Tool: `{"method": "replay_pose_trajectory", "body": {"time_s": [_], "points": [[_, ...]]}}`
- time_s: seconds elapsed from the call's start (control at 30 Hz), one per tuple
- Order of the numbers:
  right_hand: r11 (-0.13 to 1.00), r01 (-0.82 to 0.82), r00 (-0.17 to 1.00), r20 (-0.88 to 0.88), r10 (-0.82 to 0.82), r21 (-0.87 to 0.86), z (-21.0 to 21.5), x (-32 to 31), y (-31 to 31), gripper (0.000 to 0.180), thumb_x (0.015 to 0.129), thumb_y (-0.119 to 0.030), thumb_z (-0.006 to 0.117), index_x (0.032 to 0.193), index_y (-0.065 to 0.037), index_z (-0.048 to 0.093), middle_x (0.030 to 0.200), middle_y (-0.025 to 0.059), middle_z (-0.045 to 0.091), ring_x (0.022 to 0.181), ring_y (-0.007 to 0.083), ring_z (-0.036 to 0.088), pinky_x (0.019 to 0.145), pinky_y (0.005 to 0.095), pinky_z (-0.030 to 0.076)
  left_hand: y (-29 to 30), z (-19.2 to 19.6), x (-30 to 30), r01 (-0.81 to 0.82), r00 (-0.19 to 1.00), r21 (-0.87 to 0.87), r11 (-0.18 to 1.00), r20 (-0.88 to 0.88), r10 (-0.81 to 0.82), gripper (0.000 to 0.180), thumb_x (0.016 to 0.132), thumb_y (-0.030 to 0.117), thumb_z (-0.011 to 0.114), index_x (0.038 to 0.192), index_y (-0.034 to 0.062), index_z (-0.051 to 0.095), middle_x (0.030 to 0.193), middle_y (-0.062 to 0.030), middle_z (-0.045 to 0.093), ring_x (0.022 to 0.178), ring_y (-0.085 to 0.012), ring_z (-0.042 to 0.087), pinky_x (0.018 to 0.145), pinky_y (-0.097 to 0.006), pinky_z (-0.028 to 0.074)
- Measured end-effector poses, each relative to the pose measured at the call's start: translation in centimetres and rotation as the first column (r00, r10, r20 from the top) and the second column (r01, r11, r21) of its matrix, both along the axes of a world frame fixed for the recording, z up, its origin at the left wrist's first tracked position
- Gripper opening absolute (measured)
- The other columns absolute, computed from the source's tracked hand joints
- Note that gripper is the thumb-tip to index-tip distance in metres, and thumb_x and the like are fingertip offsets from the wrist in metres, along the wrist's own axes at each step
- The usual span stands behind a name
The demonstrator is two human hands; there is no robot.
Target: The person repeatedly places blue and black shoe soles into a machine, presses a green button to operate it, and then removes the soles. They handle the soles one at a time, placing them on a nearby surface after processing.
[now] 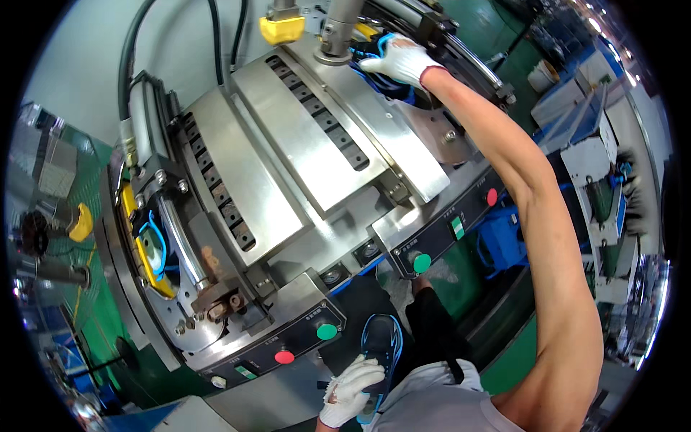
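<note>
right hand [402, 59]: its fingertips are hidden among the blue hoses [374, 72], contact is unclear
left hand [350, 392]: the wrist is cut by the lower edge
button labels near left hand: too small to read

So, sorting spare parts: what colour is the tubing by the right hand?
Blue tubing, head view.

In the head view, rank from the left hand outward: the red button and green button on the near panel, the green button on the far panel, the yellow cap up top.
From the left hand:
1. Red button, near panel, just up-left.
2. Green button, same panel, almost as close; too close to call against the red one.
3. Green button on the far panel, up-right.
4. Yellow cap, top of the machine.
</note>
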State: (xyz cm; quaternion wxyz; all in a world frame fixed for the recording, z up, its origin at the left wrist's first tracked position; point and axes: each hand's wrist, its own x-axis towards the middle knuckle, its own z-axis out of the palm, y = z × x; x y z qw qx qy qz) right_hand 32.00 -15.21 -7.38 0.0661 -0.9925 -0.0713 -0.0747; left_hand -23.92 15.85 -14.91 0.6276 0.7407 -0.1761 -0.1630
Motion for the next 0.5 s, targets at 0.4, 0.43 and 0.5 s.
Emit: {"method": "replay_pose_trajectory", "body": {"time_s": [0.4, 0.43, 0.5], "points": [[0.998, -0.025, 0.999, 0.023, 0.023, 0.061, -0.4, 4.6, 1.1, 0.082, 0.086, -0.069, 0.065, 0.134, -0.002, 0.071, 0.151, 0.0272, 0.054, 0.132, 0.0434, 0.061, 0.11, 0.0456, 0.051, -1.6, 0.4, -0.4, -0.02, 0.998, 0.116, 0.993, -0.063, 0.027, 0.04, 0.083, 0.006, 0.063, 0.121, 0.005, 0.074, 0.124, -0.0159, 0.075, 0.128, -0.037, 0.067, 0.121, -0.059, 0.041], [0.993, -0.012, 1.0, -0.024, 0.015, 0.119, 0.5, 3.2, 0.9, 0.088, 0.087, -0.071, 0.063, 0.137, 0.001, 0.068, 0.152, 0.0282, 0.054, 0.134, 0.0433, 0.06, 0.111, 0.0455, 0.05, -1.8, 0.5, -0.4, -0.016, 0.998, 0.13, 0.991, -0.063, 0.025, 0.042, 0.082, 0.005, 0.062, 0.122, 0.005, 0.074, 0.125, -0.016, 0.075, 0.128, -0.0371, 0.066, 0.121, -0.059, 0.041], [0.972, 0.055, 0.996, -0.077, -0.038, 0.229, 3.2, -1.0, 1.0, 0.101, 0.09, -0.076, 0.056, 0.144, 0.01, 0.058, 0.154, 0.0322, 0.05, 0.138, 0.0438, 0.057, 0.113, 0.0452, 0.049, -2.3, 0.6, -0.7, -0.01, 0.999, 0.139, 0.99, -0.034, 0.015, 0.042, 0.084, 0.006, 0.062, 0.124, 0.0053, 0.073, 0.126, -0.016, 0.074, 0.129, -0.0371, 0.065, 0.122, -0.058, 0.039]]}}
